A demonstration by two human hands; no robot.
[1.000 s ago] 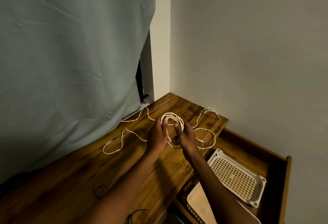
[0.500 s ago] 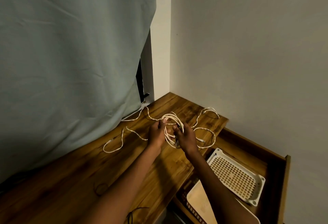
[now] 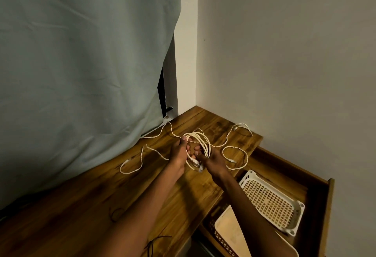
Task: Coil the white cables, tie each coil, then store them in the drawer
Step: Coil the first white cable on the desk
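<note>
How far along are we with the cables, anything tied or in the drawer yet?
Early. One coil is formed and held between the left hand and right hand, but I see no tie on it. Two loose cables remain on the desk: one left, one right. The open drawer holds baskets, no cables.

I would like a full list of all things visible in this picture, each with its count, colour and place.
coil of cable: one, white, held above the table between both hands
loose cables: count unclear, white, lying on the table left and right of the hands
table: one, brown wood, in the room corner
drawer: one, brown wood, open, right of the table
perforated basket: one, white, in the drawer
curtain: one, grey-green, left, hanging to the table
walls: pale, behind
left hand: one, grips the coil
right hand: one, grips the coil
</note>
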